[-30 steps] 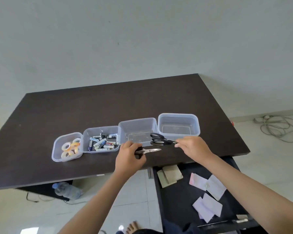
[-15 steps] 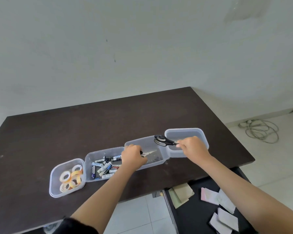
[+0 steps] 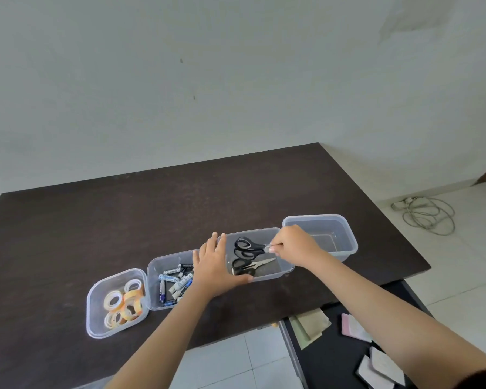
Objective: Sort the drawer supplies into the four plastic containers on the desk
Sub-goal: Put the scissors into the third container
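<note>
**Right hand pinching scissors inside the third container**

The right hand (image 3: 293, 247) is pinching the blade end of a pair of black-handled scissors (image 3: 247, 246) between thumb and fingertips, holding them just inside the third container (image 3: 288, 269) with the handles pointing left. The left hand (image 3: 213, 266) is lying open and flat, fingers spread, gripping nothing; its palm is resting against the left wall of that same container and its thumb is running along the front wall. A second, smaller pair of scissors (image 3: 249, 266) is lying on the container floor, nearer the front wall, blades pointing right.

Four clear plastic tubs are sitting in a slanting row near the front edge of the dark desk (image 3: 152, 214). The leftmost tub (image 3: 96, 329) is holding rolls of tape (image 3: 124, 304), white and yellowish. The tub beside it (image 3: 152, 265), touching its neighbour, is holding a loose heap of batteries (image 3: 174, 282). The rightmost tub (image 3: 348, 234) is standing just behind the right hand.

Below the desk edge at lower right, an open drawer (image 3: 334, 360) is showing greenish pads (image 3: 310, 327), a pink pad (image 3: 354, 328) and pale paper slips (image 3: 382, 366). A coiled cable (image 3: 427, 214) is lying on the tiled floor at right.
</note>
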Action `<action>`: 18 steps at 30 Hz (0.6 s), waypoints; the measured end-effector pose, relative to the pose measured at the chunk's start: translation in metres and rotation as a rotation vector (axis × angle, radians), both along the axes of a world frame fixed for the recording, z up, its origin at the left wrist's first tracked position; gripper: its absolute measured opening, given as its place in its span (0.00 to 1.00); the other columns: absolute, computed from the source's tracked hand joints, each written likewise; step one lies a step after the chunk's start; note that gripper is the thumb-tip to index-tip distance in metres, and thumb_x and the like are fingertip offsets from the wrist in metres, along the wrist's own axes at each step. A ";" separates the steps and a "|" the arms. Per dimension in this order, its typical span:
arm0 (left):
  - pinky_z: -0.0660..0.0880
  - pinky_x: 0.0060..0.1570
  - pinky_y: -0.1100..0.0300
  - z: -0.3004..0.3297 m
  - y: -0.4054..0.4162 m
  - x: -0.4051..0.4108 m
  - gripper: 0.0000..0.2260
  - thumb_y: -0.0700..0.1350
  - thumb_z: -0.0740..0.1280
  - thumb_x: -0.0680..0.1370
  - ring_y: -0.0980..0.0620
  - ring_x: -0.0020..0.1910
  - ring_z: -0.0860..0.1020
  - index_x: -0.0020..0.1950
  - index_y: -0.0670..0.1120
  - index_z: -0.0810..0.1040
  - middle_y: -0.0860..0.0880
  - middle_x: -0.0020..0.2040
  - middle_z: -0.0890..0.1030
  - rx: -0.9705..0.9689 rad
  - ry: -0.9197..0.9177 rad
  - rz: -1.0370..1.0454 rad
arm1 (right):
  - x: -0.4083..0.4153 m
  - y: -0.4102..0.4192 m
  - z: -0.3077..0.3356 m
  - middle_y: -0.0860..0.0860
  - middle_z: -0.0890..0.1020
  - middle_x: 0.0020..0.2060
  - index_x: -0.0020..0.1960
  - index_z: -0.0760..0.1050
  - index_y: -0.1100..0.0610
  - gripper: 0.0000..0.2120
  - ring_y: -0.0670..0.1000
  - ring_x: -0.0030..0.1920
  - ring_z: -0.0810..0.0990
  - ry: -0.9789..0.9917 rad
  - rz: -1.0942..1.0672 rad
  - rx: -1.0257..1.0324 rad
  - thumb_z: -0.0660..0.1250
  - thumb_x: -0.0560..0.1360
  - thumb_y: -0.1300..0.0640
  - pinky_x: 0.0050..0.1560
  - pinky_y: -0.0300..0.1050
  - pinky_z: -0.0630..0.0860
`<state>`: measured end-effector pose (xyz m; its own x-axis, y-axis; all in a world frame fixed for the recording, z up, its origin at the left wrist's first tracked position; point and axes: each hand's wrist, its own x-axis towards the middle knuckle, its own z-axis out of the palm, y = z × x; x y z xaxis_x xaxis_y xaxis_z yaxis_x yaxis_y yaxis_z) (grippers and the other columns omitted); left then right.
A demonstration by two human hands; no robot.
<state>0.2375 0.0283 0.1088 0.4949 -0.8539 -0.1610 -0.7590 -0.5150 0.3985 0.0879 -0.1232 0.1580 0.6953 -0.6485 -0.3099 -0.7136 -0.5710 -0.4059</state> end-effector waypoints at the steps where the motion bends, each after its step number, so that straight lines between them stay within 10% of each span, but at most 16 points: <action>1: 0.50 0.75 0.45 -0.001 0.002 0.003 0.55 0.72 0.68 0.61 0.46 0.77 0.52 0.78 0.49 0.48 0.49 0.79 0.51 0.017 0.003 -0.015 | 0.009 0.001 -0.004 0.64 0.81 0.35 0.36 0.78 0.67 0.18 0.59 0.37 0.80 -0.006 -0.002 0.047 0.66 0.77 0.54 0.38 0.43 0.72; 8: 0.53 0.75 0.47 -0.002 0.004 0.008 0.55 0.72 0.69 0.61 0.47 0.76 0.53 0.78 0.45 0.50 0.49 0.78 0.54 0.000 0.011 -0.014 | 0.037 0.003 -0.040 0.58 0.85 0.43 0.42 0.81 0.62 0.10 0.56 0.44 0.83 0.060 -0.069 0.222 0.66 0.77 0.56 0.49 0.47 0.78; 13: 0.51 0.76 0.47 -0.003 0.004 0.005 0.55 0.71 0.69 0.62 0.47 0.77 0.52 0.78 0.45 0.48 0.49 0.78 0.52 0.006 0.023 -0.005 | 0.030 0.003 -0.046 0.53 0.78 0.64 0.65 0.75 0.58 0.17 0.54 0.65 0.75 0.000 -0.027 0.212 0.66 0.77 0.58 0.66 0.46 0.70; 18: 0.46 0.75 0.44 -0.005 0.003 -0.004 0.52 0.69 0.67 0.67 0.44 0.78 0.44 0.78 0.47 0.44 0.46 0.79 0.45 0.036 -0.031 -0.015 | 0.013 0.001 -0.035 0.52 0.82 0.58 0.61 0.78 0.58 0.13 0.50 0.59 0.79 -0.238 -0.044 0.187 0.65 0.77 0.60 0.61 0.40 0.72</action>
<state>0.2339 0.0312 0.1039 0.4870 -0.8554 -0.1763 -0.7785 -0.5167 0.3564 0.1012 -0.1224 0.1230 0.7352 -0.6265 -0.2588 -0.6083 -0.4413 -0.6597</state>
